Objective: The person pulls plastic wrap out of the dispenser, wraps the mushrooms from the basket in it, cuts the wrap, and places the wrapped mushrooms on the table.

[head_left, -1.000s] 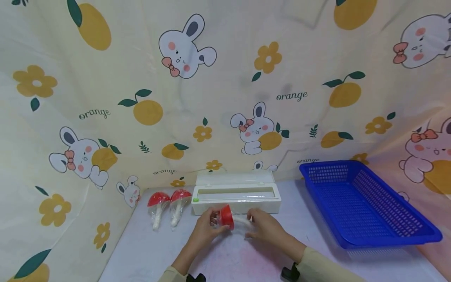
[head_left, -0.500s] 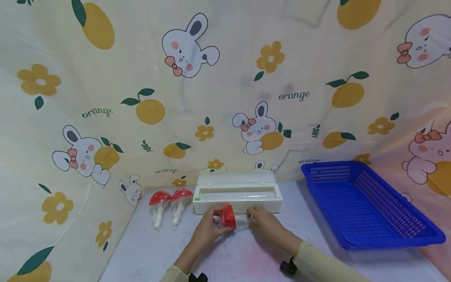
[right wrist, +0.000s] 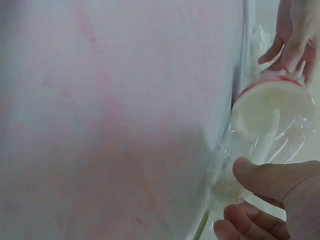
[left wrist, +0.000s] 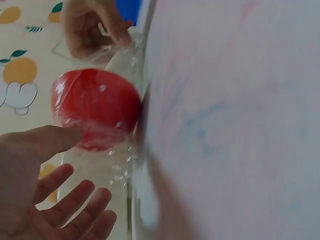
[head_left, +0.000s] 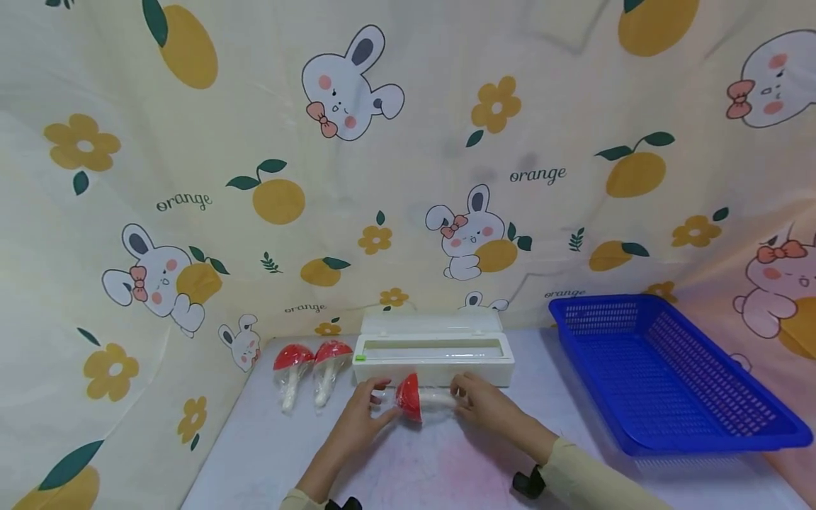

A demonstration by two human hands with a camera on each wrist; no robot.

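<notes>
A toy mushroom (head_left: 411, 398) with a red cap and white stem lies on its side, wrapped in clear plastic film, close over the table in front of a long white box. My left hand (head_left: 360, 418) is beside the cap on the left. Its fingers are spread, and the thumb (left wrist: 62, 137) overlaps the red cap in the left wrist view. At the stem end, my right hand (head_left: 487, 405) pinches the wrapped stem (right wrist: 260, 140) between thumb and fingers. The film stands out loosely beyond both ends of the mushroom.
Behind the hands stands the white box (head_left: 433, 373), its lid raised, with a long slot and a small green piece at its left. Two wrapped toy mushrooms, one left (head_left: 293, 365) and one right (head_left: 331, 358), lie left of it. A blue basket (head_left: 714, 443) stands at the right.
My left hand has loosened from the cap and drawn back left, its fingers spreading. The mushroom now lies flatter, more of its stem showing. My right hand stays at the stem end.
</notes>
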